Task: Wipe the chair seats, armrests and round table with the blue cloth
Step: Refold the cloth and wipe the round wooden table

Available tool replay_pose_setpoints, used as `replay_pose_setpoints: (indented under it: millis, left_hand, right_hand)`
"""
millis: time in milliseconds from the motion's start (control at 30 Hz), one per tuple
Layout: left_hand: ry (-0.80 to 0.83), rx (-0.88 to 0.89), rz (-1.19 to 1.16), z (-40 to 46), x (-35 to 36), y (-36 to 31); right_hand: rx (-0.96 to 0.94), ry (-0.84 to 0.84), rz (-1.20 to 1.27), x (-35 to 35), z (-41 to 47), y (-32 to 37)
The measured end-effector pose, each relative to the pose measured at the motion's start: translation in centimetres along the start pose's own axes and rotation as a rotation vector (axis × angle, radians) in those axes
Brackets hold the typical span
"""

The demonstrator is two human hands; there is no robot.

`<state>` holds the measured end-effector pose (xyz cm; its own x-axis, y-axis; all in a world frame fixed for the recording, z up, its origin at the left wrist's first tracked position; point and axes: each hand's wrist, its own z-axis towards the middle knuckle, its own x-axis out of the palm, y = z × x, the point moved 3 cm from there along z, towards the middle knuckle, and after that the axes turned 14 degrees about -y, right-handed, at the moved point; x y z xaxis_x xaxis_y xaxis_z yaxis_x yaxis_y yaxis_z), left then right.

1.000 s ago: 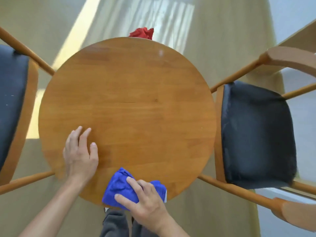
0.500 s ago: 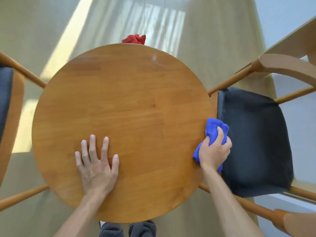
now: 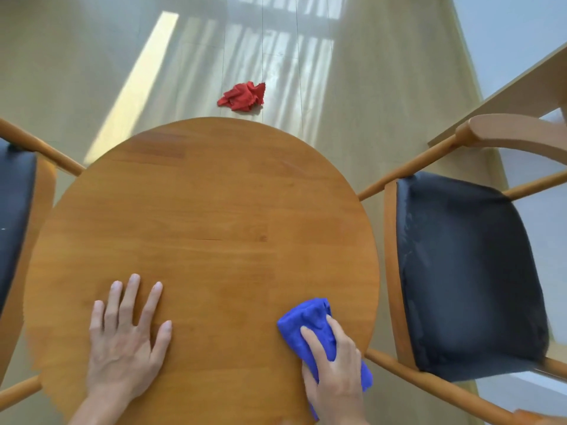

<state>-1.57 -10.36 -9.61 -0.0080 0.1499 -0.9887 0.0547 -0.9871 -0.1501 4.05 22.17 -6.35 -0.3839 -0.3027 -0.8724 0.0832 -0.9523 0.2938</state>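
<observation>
The round wooden table (image 3: 202, 216) fills the middle of the head view. My right hand (image 3: 334, 369) presses the bunched blue cloth (image 3: 310, 320) onto the table's near right part, fingers curled over it. My left hand (image 3: 125, 335) rests flat on the near left of the tabletop, fingers spread. A chair with a dark seat (image 3: 466, 271) and wooden armrests (image 3: 408, 167) stands at the right. Another dark seat (image 3: 12, 216) shows at the left edge.
A crumpled red cloth (image 3: 242, 96) lies on the pale floor beyond the table's far edge. The right chair's near armrest (image 3: 445, 391) runs close to the table's rim. Sunlight stripes fall across the floor at the back.
My right hand has carried the blue cloth from the table's right edge by the chair back toward me onto the near right of the tabletop. My left hand has stayed flat on the table.
</observation>
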Motion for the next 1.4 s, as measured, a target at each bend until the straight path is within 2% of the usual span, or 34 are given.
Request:
replay_pose_setpoints:
  millis: [67, 100, 233, 300, 400, 533, 633, 733, 767, 800, 900, 933, 967, 1033, 1133, 1200, 1300, 1367, 1400]
  left_hand:
    - [-0.017, 0.009, 0.006, 0.1, -0.1, -0.1]
    - [-0.022, 0.012, 0.01, 0.2, -0.1, -0.1]
    - [-0.046, -0.005, -0.007, 0.2, -0.4, -0.6]
    - [-0.052, -0.032, -0.005, 0.2, -0.2, -1.2]
    - [-0.048, -0.051, -0.008, 0.4, -0.2, -1.7]
    - [-0.051, -0.058, -0.013, 0.4, -0.1, -1.9]
    - [-0.057, -0.044, -0.014, 0.6, -0.1, -1.8]
    - [-0.067, -0.019, -0.009, 0.3, 0.0, -1.8]
    - [-0.078, -0.012, -0.007, 0.4, 0.0, -1.9]
    - [-0.091, -0.008, -0.004, 0.4, 0.1, -1.9]
    - [-0.121, 0.005, 0.009, 0.4, 0.3, -1.9]
    - [-0.129, 0.009, 0.013, 0.4, 0.3, -1.8]
    - [-0.132, 0.012, 0.016, 0.4, 0.4, -1.7]
    - [-0.131, 0.013, 0.019, 0.5, 0.4, -1.7]
    - [-0.122, -0.006, 0.016, 0.4, 0.2, -1.7]
    - [-0.12, -0.018, 0.01, 0.4, 0.0, -1.7]
    - [-0.124, -0.015, 0.002, 0.4, -0.1, -1.5]
    - [-0.132, -0.016, -0.01, 0.3, -0.2, -1.4]
    - [-0.138, -0.015, -0.013, 0.2, -0.1, -1.4]
  right_hand:
    - [-0.11, 0.018, 0.025, 0.7, 4.6, -2.0]
    - [-0.056, -0.007, 0.002, 1.5, 7.6, -3.2]
    - [0.526, -0.168, -0.177, 6.4, 20.1, -5.4]
    - [0.576, -0.147, -0.235, 9.1, 23.3, -2.9]
    - [0.298, -0.066, -0.143, 10.9, 22.6, 4.3]
    - [0.017, 0.085, 0.099, 8.9, 13.4, 10.2]
    - [-0.247, 0.233, 0.195, 5.1, 6.2, 7.9]
    - [-0.465, 0.286, 0.207, 1.5, 6.6, 1.6]
    - [-0.427, 0.244, 0.164, 1.2, 8.2, -0.6]
    - [-0.313, 0.182, 0.097, 1.4, 10.2, -2.7]
    - [0.338, -0.038, -0.136, 3.7, 15.1, -4.6]
    - [0.506, -0.09, -0.197, 4.7, 15.8, -3.5]
    - [0.57, -0.117, -0.231, 5.5, 16.0, -1.7]
    - [0.47, -0.098, -0.206, 6.5, 14.6, 2.5]
    - [0.163, 0.018, -0.045, 5.9, 7.2, 8.9]
    - [-0.055, 0.113, 0.067, 4.2, 1.8, 10.3]
    - [-0.339, 0.245, 0.195, 1.2, -1.0, 5.5]
    - [-0.324, 0.235, 0.169, -0.8, 0.3, 0.2]
    - [-0.231, 0.189, 0.129, -1.4, 1.6, -2.6]
